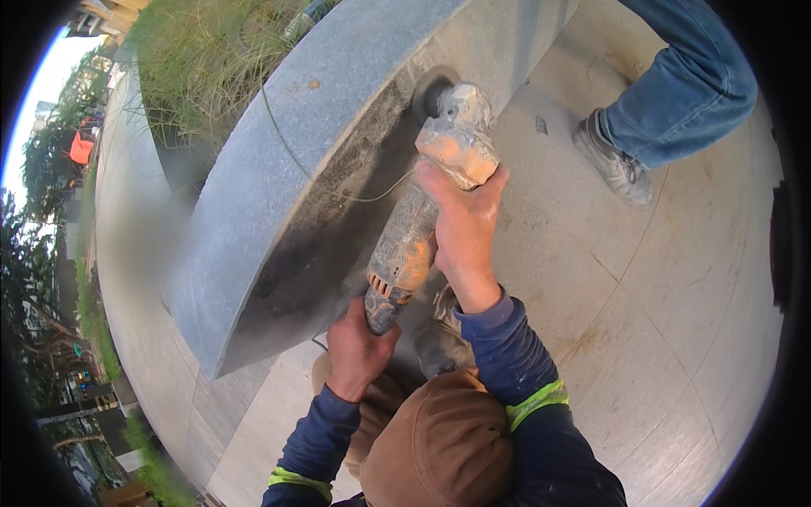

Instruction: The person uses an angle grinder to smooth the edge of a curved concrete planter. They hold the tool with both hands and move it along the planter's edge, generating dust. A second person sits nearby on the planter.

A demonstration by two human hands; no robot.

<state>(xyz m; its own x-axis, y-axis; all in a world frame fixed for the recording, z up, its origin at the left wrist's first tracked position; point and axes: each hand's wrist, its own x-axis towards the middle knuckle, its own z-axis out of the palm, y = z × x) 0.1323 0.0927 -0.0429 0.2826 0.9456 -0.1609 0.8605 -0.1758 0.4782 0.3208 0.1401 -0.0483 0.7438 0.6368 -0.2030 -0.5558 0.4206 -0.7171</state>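
A dusty angle grinder (404, 241), grey with orange patches, is held in both my hands. My left hand (361, 351) wraps round its rear end, low in the view. Farther forward, my right hand (466, 224) grips the body just behind the dust-caked gear head (460, 135). The round disc (434, 95) is at the upright side face of a curved grey stone block (325, 93), near its top edge; whether it is spinning I cannot tell. Dark, rough marks cover that face beside the tool. A thin cord or stem (359, 198) hangs across the face.
Long grass (207, 59) grows behind the stone block. On the right stands another person's leg in blue jeans (684, 97) with a grey shoe (615, 160), on pale paving (642, 338). My brown-clad knee (443, 439) is below the grinder. Trees are at the far left.
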